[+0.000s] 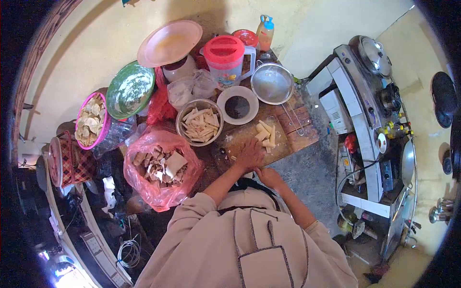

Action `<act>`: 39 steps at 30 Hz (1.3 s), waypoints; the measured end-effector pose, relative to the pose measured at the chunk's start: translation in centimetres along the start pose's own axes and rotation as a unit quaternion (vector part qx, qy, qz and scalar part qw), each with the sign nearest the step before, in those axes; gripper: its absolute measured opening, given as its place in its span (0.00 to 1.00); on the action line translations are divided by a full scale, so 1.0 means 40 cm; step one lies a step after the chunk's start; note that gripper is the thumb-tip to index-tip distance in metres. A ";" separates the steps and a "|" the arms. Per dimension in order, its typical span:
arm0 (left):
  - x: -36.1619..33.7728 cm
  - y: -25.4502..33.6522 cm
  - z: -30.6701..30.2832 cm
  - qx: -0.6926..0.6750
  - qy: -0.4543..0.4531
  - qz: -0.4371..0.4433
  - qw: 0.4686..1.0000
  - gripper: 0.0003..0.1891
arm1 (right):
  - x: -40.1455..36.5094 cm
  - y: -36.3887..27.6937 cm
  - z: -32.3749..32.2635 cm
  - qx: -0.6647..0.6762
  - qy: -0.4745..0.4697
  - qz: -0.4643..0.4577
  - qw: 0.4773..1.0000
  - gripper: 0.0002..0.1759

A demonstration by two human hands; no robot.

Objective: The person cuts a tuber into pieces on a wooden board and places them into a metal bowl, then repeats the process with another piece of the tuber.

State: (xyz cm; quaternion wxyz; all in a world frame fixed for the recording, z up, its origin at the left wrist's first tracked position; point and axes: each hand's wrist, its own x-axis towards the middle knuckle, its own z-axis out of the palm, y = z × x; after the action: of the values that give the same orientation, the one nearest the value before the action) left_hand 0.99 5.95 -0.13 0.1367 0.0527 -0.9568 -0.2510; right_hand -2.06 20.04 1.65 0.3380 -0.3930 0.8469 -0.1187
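My left hand [250, 154] lies flat on the wooden cutting board [283, 144], fingers spread, just below a small pile of pale cut sticks [265, 133]. At the board's near edge, close to my left wrist, my right hand [270, 177] is closed; whatever it may hold is hidden. Left of the board stands a metal bowl [178, 130] filled with similar pale sticks. A white bowl [222, 102] with dark liquid sits behind the board. Nearer to me on the left, a pink plastic bag [192, 177] holds brown chunks and a flat white piece.
A wire strainer [272, 86], a red-lidded pitcher [225, 62] and a squeeze bottle [265, 34] stand at the back. On the left are a green basin [129, 91] and a pink-rimmed basket of chips [91, 120]. A gas stove [357, 81] stands right, across grey floor.
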 end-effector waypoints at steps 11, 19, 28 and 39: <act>0.023 -0.001 0.015 0.053 0.074 0.050 0.995 0.18 | 0.025 0.054 0.083 0.079 0.063 -0.068 0.993 0.30; -0.014 -0.114 -0.068 -0.073 0.026 -0.057 0.995 0.16 | 0.003 0.022 0.024 0.262 -0.032 0.034 0.964 0.33; -0.105 -0.115 -0.144 0.032 -0.076 -0.009 0.997 0.30 | 0.011 0.032 -0.040 0.087 0.044 -0.003 0.995 0.30; -0.083 -0.174 -0.101 0.042 -0.160 0.033 0.986 0.30 | 0.009 0.089 -0.056 0.094 0.122 0.002 0.988 0.30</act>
State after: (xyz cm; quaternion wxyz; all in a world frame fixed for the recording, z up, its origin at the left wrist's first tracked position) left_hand 5.55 -1.43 -0.96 -0.0125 -0.0142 -0.9773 -0.2109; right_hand -5.79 21.97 1.47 0.2674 -0.3406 0.8676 -0.2446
